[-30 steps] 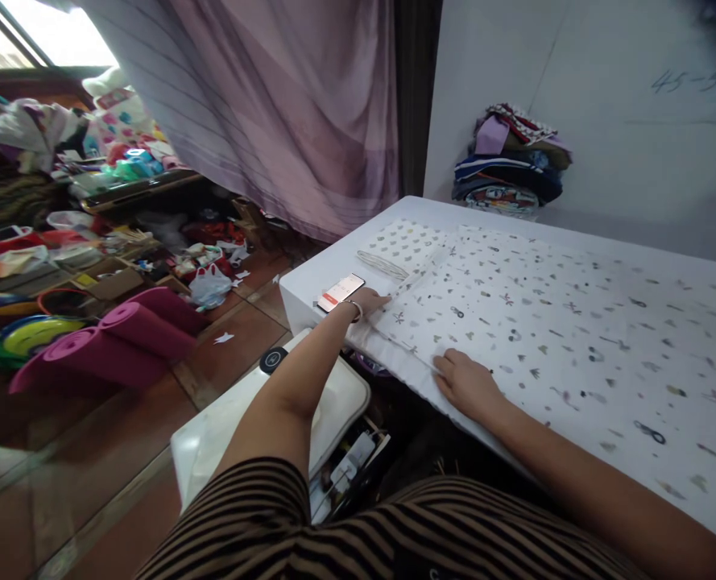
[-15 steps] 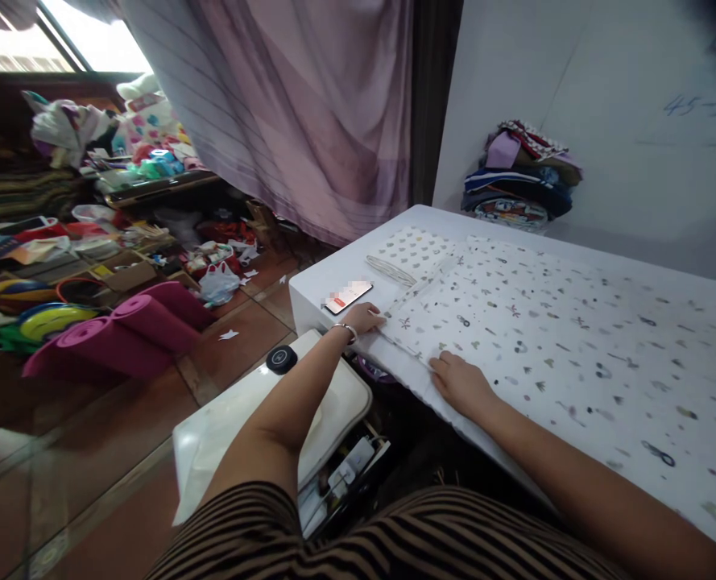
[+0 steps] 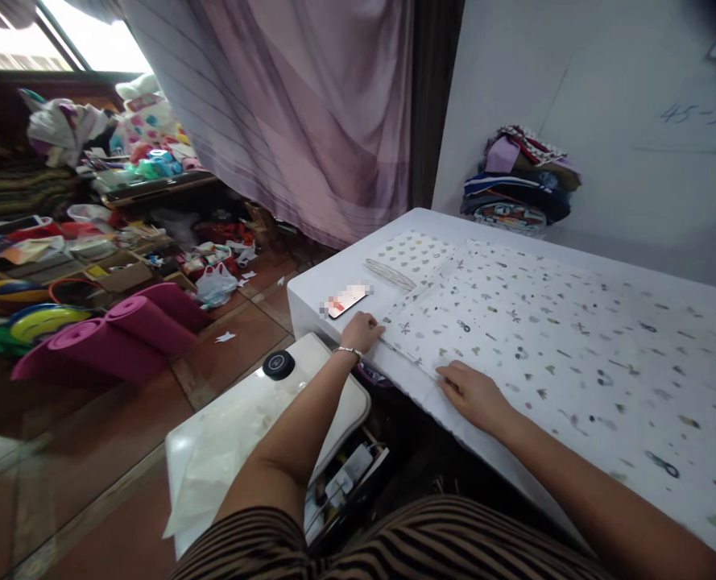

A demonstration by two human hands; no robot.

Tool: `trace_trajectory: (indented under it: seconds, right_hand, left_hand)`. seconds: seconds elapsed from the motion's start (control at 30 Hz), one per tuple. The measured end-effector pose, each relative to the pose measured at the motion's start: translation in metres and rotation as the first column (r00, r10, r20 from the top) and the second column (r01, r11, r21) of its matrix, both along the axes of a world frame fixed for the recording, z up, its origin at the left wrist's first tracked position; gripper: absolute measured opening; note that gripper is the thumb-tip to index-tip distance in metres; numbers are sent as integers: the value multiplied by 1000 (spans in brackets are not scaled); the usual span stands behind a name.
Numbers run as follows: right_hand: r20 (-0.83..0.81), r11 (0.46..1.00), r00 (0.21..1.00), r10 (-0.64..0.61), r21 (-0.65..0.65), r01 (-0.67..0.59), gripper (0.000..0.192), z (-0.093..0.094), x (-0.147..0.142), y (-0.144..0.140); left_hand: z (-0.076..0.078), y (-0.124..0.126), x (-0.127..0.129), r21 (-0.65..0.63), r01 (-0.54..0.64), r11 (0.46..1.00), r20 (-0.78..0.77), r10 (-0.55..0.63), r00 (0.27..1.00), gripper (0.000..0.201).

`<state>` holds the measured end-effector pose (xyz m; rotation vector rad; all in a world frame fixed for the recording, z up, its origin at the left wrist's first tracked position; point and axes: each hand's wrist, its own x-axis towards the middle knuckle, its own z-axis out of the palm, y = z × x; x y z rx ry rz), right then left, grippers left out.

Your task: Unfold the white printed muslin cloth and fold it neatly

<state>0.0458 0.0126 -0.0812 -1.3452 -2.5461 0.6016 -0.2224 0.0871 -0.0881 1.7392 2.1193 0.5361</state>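
A white fabric (image 3: 551,338) printed with small dark motifs lies spread over a white table (image 3: 333,278). My left hand (image 3: 363,331), with a bracelet on the wrist, pinches the fabric's near left edge. My right hand (image 3: 475,395) rests on the same edge a little to the right, fingers bent onto the cloth. A phone (image 3: 346,300) with a lit screen lies on the table corner just beyond my left hand. A smaller folded piece of printed cloth (image 3: 409,254) sits past it.
A pile of folded clothes (image 3: 518,181) stands against the wall at the table's far end. A white sewing machine cover (image 3: 254,435) with a black knob sits below the table. Pink rolled mats (image 3: 116,338) and clutter cover the floor left. A purple curtain (image 3: 309,105) hangs behind.
My left hand has drawn back slightly toward the table edge, curling onto the fabric's border. My right hand stays on the edge. The view has shifted a little.
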Motion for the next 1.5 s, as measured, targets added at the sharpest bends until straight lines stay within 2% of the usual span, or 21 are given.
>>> trace_trajectory:
  seconds: [0.3, 0.47, 0.6, 0.7, 0.8, 0.97, 1.13, 1.3, 1.5]
  right_hand:
    - [-68, 1000, 998, -9, 25, 11, 33, -5, 17, 0]
    - [-53, 997, 999, -12, 74, 16, 27, -3, 21, -6]
    - [-52, 995, 999, -13, 102, 18, 26, 1, 17, -13]
    - [-81, 995, 997, 5, 98, 3, 26, 8, 17, -6]
    - [-87, 996, 996, 2, 89, 6, 27, 18, 18, 27]
    - [-36, 986, 989, -141, 83, 143, 30, 35, 6, 122]
    - [84, 962, 967, -239, 153, 225, 35, 37, -21, 199]
    - [171, 972, 965, -201, 158, 174, 33, 28, -36, 238]
    - [251, 986, 963, -100, 153, 63, 21, 22, -28, 257]
  left_hand:
    - [7, 2, 4, -51, -45, 998, -89, 40, 995, 8]
    - [6, 11, -2, -72, -51, 996, -76, 46, 996, 11]
    - [9, 21, -7, -124, -18, 992, -79, 8, 997, 12]
    - [14, 21, -9, -76, 23, 997, -58, -28, 998, 7]
    - [14, 16, -10, -25, 23, 999, 70, -21, 997, 7]
    - [7, 8, -7, 33, -58, 998, 210, 50, 976, 14]
    - [4, -1, -1, 145, -83, 986, 303, 36, 952, 26]
    - [4, -6, -1, 170, -71, 983, 327, 12, 945, 23]
    - [4, -6, -4, 177, -24, 984, 335, -37, 942, 20]
